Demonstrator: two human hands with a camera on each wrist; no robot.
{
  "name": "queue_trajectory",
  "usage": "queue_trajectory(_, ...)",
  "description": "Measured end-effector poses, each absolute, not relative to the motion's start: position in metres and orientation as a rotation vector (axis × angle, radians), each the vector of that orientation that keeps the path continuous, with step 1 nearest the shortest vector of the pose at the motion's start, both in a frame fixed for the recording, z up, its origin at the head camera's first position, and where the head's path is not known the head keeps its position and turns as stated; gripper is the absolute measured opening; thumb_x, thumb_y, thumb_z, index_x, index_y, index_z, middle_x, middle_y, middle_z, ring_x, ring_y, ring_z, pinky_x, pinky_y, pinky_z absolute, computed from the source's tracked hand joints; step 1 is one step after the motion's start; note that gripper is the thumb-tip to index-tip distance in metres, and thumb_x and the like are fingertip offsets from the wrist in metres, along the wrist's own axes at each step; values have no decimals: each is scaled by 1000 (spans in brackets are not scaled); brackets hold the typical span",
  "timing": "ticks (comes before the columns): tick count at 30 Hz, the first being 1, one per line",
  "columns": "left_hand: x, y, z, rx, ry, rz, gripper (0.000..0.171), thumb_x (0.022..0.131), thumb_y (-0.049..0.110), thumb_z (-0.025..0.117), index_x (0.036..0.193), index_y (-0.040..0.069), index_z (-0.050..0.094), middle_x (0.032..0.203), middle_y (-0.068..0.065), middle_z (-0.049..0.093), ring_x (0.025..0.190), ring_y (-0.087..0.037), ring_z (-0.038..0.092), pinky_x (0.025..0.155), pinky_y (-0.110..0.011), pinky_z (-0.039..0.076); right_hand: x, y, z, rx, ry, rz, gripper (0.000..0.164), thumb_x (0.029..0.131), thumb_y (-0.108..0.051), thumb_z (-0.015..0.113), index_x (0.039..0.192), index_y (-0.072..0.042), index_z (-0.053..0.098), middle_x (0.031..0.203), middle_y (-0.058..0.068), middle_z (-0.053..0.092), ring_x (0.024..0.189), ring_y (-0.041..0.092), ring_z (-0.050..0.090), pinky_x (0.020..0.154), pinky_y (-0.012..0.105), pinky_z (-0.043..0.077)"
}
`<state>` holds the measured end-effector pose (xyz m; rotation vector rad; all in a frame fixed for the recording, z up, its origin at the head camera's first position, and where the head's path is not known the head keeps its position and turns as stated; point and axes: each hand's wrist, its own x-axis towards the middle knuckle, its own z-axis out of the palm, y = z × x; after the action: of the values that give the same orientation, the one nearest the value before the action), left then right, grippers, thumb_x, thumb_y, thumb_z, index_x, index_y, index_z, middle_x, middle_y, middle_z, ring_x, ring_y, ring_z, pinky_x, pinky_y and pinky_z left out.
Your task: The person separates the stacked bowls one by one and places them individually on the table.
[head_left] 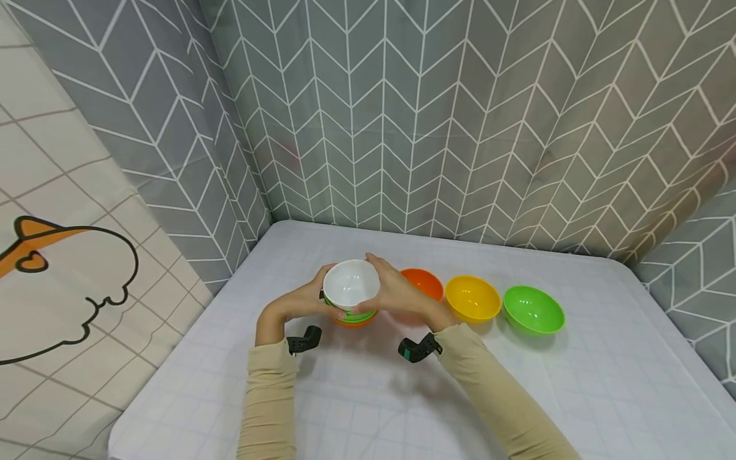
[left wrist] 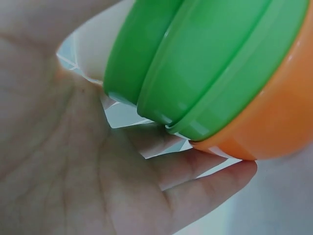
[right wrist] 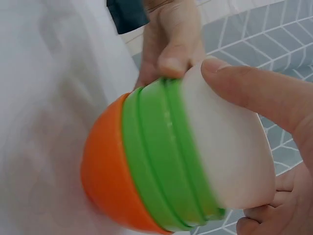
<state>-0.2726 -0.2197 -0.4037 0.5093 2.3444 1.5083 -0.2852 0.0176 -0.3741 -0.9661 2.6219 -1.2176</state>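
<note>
A white bowl [head_left: 351,285] sits on top of a nested stack, with several green bowls [right wrist: 157,147] under it and an orange bowl [right wrist: 106,169] at the bottom. My right hand [head_left: 397,291] grips the white bowl, its thumb on one side and its fingers on the other. On the opposite side, my left hand [head_left: 303,300] holds the stack, its thumb at the seam between white and green. In the left wrist view its fingers [left wrist: 195,196] reach around the green and orange walls. The stack's underside is hidden in the head view.
Right of the stack stand a red-orange bowl [head_left: 424,281], a yellow bowl [head_left: 473,299] and a green bowl [head_left: 533,310], side by side on the white-covered table [head_left: 368,396]. My right forearm partly covers the red-orange one. A grey patterned curtain [head_left: 402,128] hangs behind the table.
</note>
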Motion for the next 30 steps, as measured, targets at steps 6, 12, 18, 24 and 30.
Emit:
queue_trajectory(6, -272, -219, -401, 483, 2355, 1501, 104, 71, 25, 85, 149, 19, 16, 147, -9, 31, 136, -30, 28, 107, -54, 27, -275, 29, -357, -920, 2622, -1226, 114, 67, -38, 88, 153, -6, 21, 153, 11, 30, 130, 28, 39, 101, 49, 39)
queue_trajectory(12, -271, -219, -401, 463, 2332, 1499, 104, 72, 23, 85, 149, 23, 15, 146, -11, 32, 133, -32, 33, 107, -53, 28, -261, 47, -343, -941, 2608, -1249, 118, 66, -39, 88, 154, -7, 17, 154, 8, 26, 134, 25, 34, 103, 48, 36)
queue_trajectory(18, -271, -221, -401, 464, 2325, 1488, 105, 73, 24, 85, 150, 25, 14, 144, -12, 35, 129, -31, 38, 106, -51, 30, -245, 69, -339, -972, 2617, -1300, 118, 65, -36, 89, 154, -8, 16, 152, 6, 32, 132, 24, 37, 103, 48, 37)
queue_trajectory(24, -272, -221, -402, 482, 2308, 1491, 106, 75, 24, 83, 152, 24, 11, 141, -16, 38, 127, -32, 42, 106, -51, 30, -232, 91, -344, -976, 2598, -1359, 117, 66, -31, 90, 154, -6, 15, 150, 6, 34, 132, 23, 36, 102, 46, 39)
queue_trajectory(30, -271, -222, -402, 468, 2316, 1489, 106, 73, 25, 84, 151, 26, 12, 141, -17, 38, 126, -33, 43, 106, -53, 28, -220, 105, -354, -968, 2592, -1396, 116, 64, -30, 92, 153, -9, 20, 151, 7, 32, 130, 28, 38, 98, 50, 42)
